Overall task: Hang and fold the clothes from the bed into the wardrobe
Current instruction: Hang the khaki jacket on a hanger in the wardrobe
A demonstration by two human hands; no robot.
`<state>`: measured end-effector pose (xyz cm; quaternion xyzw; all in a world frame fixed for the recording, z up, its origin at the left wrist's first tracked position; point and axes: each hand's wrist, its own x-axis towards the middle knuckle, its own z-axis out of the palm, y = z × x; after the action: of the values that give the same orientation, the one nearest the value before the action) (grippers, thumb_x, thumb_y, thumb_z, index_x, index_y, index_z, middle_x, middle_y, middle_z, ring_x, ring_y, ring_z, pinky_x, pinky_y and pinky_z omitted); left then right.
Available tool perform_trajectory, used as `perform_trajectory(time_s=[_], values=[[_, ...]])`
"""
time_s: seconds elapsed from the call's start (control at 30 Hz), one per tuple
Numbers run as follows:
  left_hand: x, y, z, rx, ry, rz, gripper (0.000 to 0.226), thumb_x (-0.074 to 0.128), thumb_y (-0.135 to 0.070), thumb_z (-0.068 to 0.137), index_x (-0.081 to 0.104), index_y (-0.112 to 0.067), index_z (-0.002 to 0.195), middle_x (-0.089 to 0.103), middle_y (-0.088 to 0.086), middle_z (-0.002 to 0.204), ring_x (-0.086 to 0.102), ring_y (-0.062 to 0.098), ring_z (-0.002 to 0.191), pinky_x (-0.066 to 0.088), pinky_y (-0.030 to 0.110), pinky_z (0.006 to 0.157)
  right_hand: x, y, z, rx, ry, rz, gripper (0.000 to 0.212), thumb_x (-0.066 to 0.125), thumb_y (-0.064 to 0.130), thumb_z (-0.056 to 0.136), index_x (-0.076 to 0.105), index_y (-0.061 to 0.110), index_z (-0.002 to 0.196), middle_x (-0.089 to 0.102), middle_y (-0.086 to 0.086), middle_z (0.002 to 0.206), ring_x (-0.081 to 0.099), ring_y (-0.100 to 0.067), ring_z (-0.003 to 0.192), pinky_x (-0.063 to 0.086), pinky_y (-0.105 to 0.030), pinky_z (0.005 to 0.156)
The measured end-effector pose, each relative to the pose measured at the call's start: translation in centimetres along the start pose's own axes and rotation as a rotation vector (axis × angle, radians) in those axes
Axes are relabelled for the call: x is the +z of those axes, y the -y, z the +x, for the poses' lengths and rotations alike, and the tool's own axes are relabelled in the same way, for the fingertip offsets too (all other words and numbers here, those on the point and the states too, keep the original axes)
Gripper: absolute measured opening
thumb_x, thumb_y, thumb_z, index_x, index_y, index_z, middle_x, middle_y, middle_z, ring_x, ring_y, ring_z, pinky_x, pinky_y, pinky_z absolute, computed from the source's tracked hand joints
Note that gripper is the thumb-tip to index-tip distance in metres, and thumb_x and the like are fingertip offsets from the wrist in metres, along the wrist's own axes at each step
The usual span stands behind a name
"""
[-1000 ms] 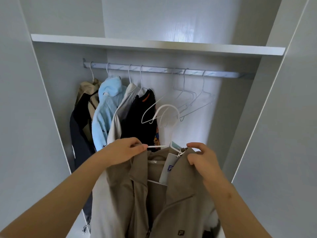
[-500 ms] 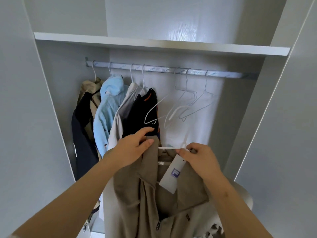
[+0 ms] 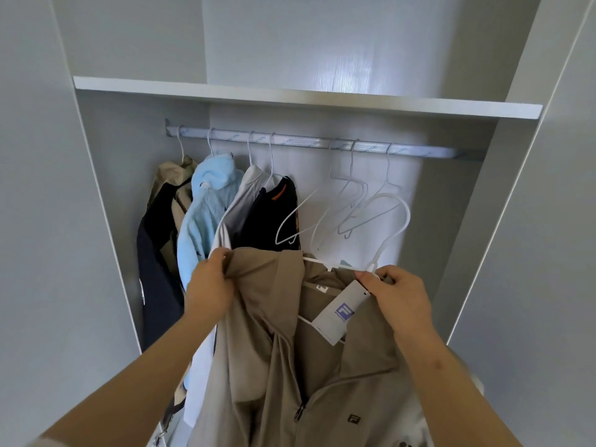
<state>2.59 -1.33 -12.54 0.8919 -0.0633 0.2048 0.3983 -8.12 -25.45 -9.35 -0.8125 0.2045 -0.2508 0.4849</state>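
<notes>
A tan zip jacket (image 3: 283,366) with a white paper tag (image 3: 342,312) hangs on a white hanger (image 3: 392,221) in front of the open wardrobe. My left hand (image 3: 211,285) grips the jacket's left shoulder fabric. My right hand (image 3: 398,293) pinches the hanger's neck at the collar, with the hook curving up above it, below the metal rail (image 3: 309,141). The hook is off the rail.
On the rail's left part hang a tan-and-navy coat (image 3: 161,233), a light blue fleece (image 3: 206,214), a white garment (image 3: 248,188) and a black top (image 3: 274,217). Three empty white hangers (image 3: 348,201) hang to the right. A white shelf (image 3: 306,96) runs above.
The jacket and both hands have risen and shifted right toward the rail. The hanger's hook now stands up above my right hand; my left hand went from touching the collar to gripping the shoulder.
</notes>
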Motion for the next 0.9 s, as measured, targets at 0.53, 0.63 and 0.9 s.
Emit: perform_trajectory(time_s=[0.53,0.63,0.9], values=[[-4.3,-2.8,5.2,0.086,0.303,0.295,0.024,0.043,-0.024,0.097,0.063,-0.016,0.107,0.065,0.01,0.105,0.059,0.028,0.094,0.043,0.031,0.078,-0.2,-1.1,-0.9,-0.283,0.098,-0.257,0.048,0.056,0.035,0.09,0.035,0.019,0.051,0.045,0.007,0.044,0.045,-0.015,0.053,0.031,-0.028,0.055],[-2.5,-3.1,2.0,0.016,0.621,0.174,0.048,0.035,-0.05,0.095,0.067,-0.014,0.101,0.066,0.007,0.109,0.059,0.022,0.104,0.042,0.027,0.092,-0.2,-0.9,-0.6,-0.246,0.073,-0.193,0.043,0.058,0.034,0.09,0.042,0.014,0.055,0.049,0.004,0.048,0.05,-0.011,0.053,0.035,-0.031,0.054],[-0.3,-6.3,-1.2,0.318,0.692,-0.025,0.038,0.051,-0.049,0.088,0.063,-0.013,0.083,0.056,-0.003,0.069,0.052,0.007,0.064,0.039,0.017,0.062,0.7,-0.3,-1.2,-0.306,0.144,-0.196,0.02,0.067,0.032,0.083,0.065,0.02,0.067,0.051,0.006,0.053,0.045,-0.009,0.053,0.036,-0.026,0.055]])
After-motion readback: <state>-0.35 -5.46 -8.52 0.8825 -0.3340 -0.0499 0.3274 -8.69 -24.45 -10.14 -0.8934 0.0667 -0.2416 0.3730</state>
